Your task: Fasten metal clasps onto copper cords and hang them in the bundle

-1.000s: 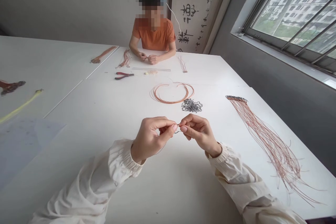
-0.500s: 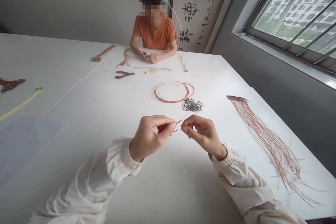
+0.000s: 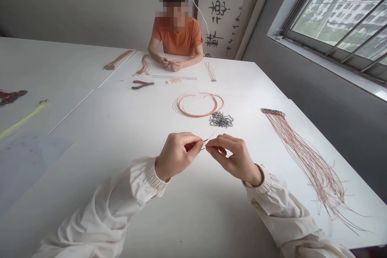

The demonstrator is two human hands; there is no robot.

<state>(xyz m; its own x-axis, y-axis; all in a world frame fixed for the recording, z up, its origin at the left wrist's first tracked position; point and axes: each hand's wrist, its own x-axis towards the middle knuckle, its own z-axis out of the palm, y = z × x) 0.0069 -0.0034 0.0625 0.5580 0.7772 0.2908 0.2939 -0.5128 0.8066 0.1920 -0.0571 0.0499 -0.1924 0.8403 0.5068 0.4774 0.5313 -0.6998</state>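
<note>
Above the table, my left hand (image 3: pixel 179 155) pinches a small dark fish hook (image 3: pixel 203 148) between thumb and fingertips, its bend showing below them. A thin orange line (image 3: pixel 206 140) lies at the hook, and one fine end sticks up between the hands. My right hand (image 3: pixel 232 154) is closed in a pinch on the line close to my left fingertips. Just beyond the hands are a heap of dark fish hooks (image 3: pixel 221 119) and a coil of orange line (image 3: pixel 197 115).
On the right lies a bundle of hooked orange lines (image 3: pixel 305 157). Across the table (image 3: pixel 136 113) a person in an orange shirt (image 3: pixel 178 36) works with both hands. Near them are red-handled pliers (image 3: pixel 142 84) and a clear ruler (image 3: pixel 174 77). A yellow bundle (image 3: pixel 22 120) lies left.
My right hand has moved slightly left, its fingertips closer to my left hand. My left hand has turned a little and shifted right, still pinching the hook.
</note>
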